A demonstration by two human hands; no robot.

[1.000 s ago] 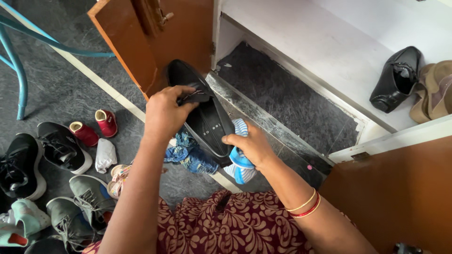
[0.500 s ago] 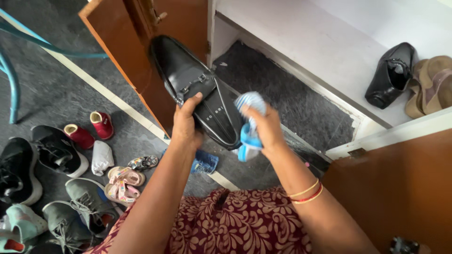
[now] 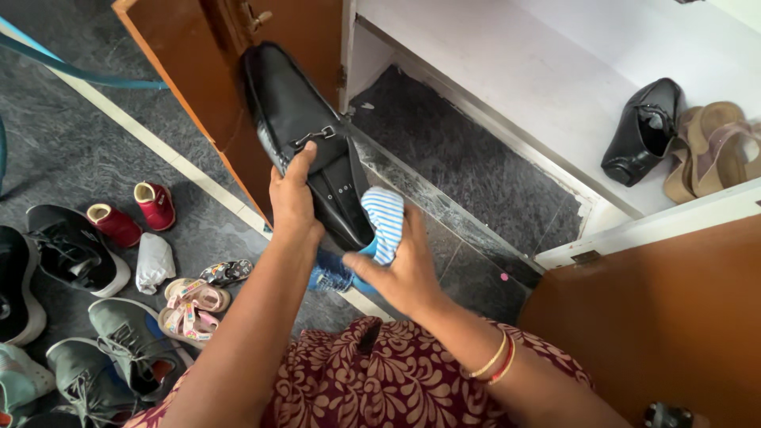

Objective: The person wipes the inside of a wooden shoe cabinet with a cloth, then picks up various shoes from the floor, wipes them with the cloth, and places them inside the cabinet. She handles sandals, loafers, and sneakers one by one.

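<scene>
Looking down from a head-worn camera, a person in a maroon floral garment holds a black leather loafer up in front of an open shoe cupboard. The left hand grips the shoe across its middle, thumb near the metal buckle strap, fingers wrapped around the side. The right hand, gold and red bangles at its wrist, is closed around a blue-and-white striped cloth pressed against the heel end of the shoe. The loafer sits between the two hands, toe pointing away toward the orange cupboard door, heel nearest the body and touching the cloth.

To wipe well, it seems best to keep the left grip firm so the shoe does not twist, and to draw the cloth along the leather in smooth strokes from heel toward toe, reaching into the seams around the buckle.

On the white shelf to the right lie a second black shoe and tan sandals. On the grey floor to the left sit small red shoes, sneakers and children's sandals.
</scene>
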